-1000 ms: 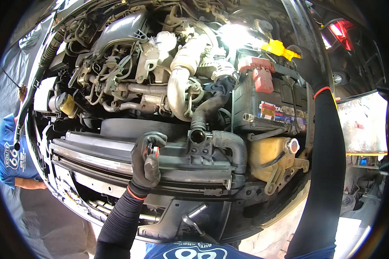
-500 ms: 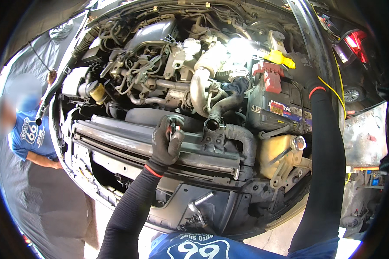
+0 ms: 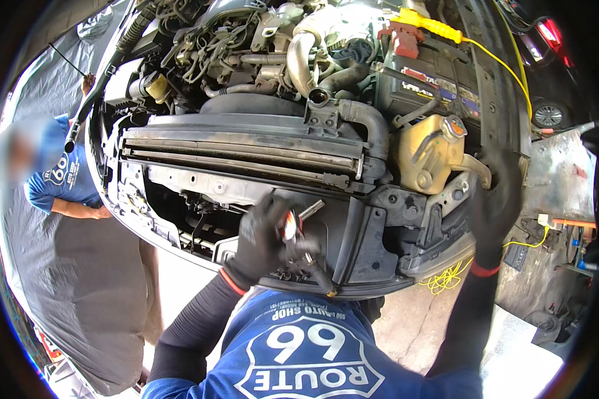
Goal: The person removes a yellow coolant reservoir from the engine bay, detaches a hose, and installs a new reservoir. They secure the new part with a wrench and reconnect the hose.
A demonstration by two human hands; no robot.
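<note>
My left hand (image 3: pixel 263 236), in a dark glove, is over the front panel of the open engine bay. Its fingers are closed around a small red-and-white thing (image 3: pixel 291 225) too blurred to name. Just beyond the hand a silver metal tool (image 3: pixel 311 209) lies on the dark panel (image 3: pixel 319 233), partly hidden. My right hand (image 3: pixel 496 199), also gloved, is at the right front corner of the bay, beside the cream reservoir (image 3: pixel 427 156). Motion smears its fingers. A yellow work light (image 3: pixel 427 26) rests by the red terminal cover (image 3: pixel 404 43) on the battery (image 3: pixel 406 90).
The radiator (image 3: pixel 246 149) spans the bay, with an open-ended pipe (image 3: pixel 318 97) behind it. A yellow cord (image 3: pixel 496 60) runs along the right fender, and coiled yellow cord (image 3: pixel 446 276) lies on the floor. Another person (image 3: pixel 63 176) stands at the left fender.
My right hand has left the yellow work light and come back toward me. My left hand has moved from above the radiator to the front panel. The view has tipped downward.
</note>
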